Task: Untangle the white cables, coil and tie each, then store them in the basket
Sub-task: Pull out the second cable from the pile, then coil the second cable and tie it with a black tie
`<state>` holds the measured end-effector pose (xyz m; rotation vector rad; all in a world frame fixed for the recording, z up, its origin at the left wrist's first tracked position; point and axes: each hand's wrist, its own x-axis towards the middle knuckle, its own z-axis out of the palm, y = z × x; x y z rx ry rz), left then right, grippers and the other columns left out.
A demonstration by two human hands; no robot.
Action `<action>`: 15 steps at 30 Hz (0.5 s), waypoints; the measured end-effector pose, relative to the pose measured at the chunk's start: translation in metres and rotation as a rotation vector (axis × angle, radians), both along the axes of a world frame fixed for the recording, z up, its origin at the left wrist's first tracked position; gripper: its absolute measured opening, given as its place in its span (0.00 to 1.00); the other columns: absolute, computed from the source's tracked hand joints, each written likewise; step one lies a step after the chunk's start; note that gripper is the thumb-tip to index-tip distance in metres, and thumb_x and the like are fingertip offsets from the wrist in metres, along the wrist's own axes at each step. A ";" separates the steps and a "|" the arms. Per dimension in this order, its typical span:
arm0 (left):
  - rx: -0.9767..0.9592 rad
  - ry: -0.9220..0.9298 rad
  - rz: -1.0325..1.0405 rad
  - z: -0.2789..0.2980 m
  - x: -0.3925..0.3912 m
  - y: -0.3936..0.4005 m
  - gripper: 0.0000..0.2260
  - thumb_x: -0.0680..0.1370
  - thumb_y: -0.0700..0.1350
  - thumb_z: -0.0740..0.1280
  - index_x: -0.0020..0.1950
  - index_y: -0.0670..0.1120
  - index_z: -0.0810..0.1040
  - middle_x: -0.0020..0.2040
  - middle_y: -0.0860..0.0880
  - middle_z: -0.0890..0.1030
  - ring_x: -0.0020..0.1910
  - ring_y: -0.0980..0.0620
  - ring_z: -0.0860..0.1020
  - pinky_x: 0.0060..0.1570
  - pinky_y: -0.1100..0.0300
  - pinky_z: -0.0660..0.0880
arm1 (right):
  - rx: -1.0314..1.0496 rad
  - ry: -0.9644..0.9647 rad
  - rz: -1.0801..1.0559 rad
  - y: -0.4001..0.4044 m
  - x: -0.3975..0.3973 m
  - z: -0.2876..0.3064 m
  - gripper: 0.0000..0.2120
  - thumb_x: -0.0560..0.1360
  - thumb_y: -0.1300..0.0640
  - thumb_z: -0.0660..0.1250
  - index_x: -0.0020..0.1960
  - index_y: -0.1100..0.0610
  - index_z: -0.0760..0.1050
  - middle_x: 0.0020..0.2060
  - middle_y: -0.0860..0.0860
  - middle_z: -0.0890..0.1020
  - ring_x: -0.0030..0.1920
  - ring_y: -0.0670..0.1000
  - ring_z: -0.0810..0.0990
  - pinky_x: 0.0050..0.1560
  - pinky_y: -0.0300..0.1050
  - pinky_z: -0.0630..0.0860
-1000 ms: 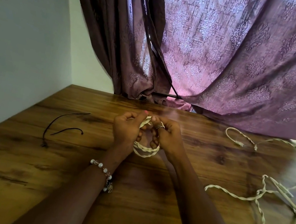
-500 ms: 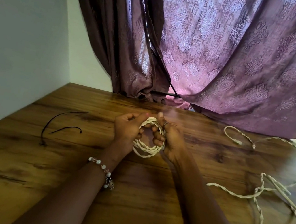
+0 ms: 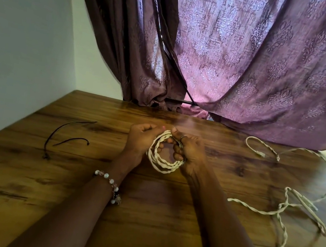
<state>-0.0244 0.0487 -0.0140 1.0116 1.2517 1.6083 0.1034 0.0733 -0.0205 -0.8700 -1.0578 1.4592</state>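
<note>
A white twisted cable wound into a small coil [image 3: 162, 162] hangs between both hands above the middle of the wooden table [image 3: 23, 176]. My left hand [image 3: 139, 141] grips the coil's left side, thumb on top. On the coil's right side my right hand [image 3: 190, 150], with a ring on one finger, curls its fingers through the loops. A second white cable [image 3: 277, 212] lies loose and partly tangled on the table at the right, with one connector end [image 3: 259, 153] farther back. No basket is in view.
Two thin black ties [image 3: 65, 136] lie on the table at the left. A purple patterned curtain [image 3: 251, 62] hangs along the table's back edge and drapes onto it. A white wall [image 3: 19, 28] borders the left side.
The coil has turned from nearly edge-on to a more open, rounder ring between the hands. Both hands stayed in about the same place.
</note>
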 end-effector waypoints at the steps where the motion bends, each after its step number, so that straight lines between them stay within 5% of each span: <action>1: -0.021 0.007 -0.020 -0.001 -0.001 0.000 0.07 0.74 0.41 0.71 0.41 0.37 0.82 0.32 0.46 0.83 0.27 0.54 0.79 0.31 0.63 0.76 | 0.003 -0.009 -0.010 0.001 0.001 -0.001 0.13 0.76 0.60 0.68 0.35 0.66 0.77 0.29 0.58 0.78 0.17 0.44 0.60 0.17 0.32 0.55; 8: -0.020 0.196 0.236 -0.003 -0.022 0.007 0.11 0.76 0.47 0.69 0.34 0.47 0.81 0.33 0.47 0.83 0.32 0.51 0.78 0.43 0.52 0.78 | -0.013 0.023 -0.067 0.006 0.007 -0.003 0.10 0.76 0.59 0.67 0.40 0.64 0.77 0.29 0.55 0.80 0.18 0.44 0.60 0.18 0.34 0.54; 11: -0.048 0.111 0.349 0.001 -0.038 0.001 0.09 0.76 0.45 0.68 0.37 0.45 0.82 0.35 0.46 0.84 0.30 0.52 0.78 0.43 0.51 0.79 | -0.032 0.060 -0.080 0.005 0.008 -0.004 0.08 0.76 0.59 0.67 0.39 0.61 0.76 0.29 0.55 0.79 0.18 0.44 0.60 0.17 0.33 0.55; 15: -0.107 -0.150 0.507 0.010 -0.062 -0.023 0.05 0.75 0.42 0.69 0.42 0.41 0.82 0.38 0.47 0.83 0.27 0.58 0.74 0.30 0.65 0.74 | -0.034 0.125 -0.133 -0.004 0.009 -0.005 0.08 0.76 0.61 0.68 0.39 0.62 0.75 0.28 0.55 0.79 0.17 0.44 0.61 0.17 0.32 0.56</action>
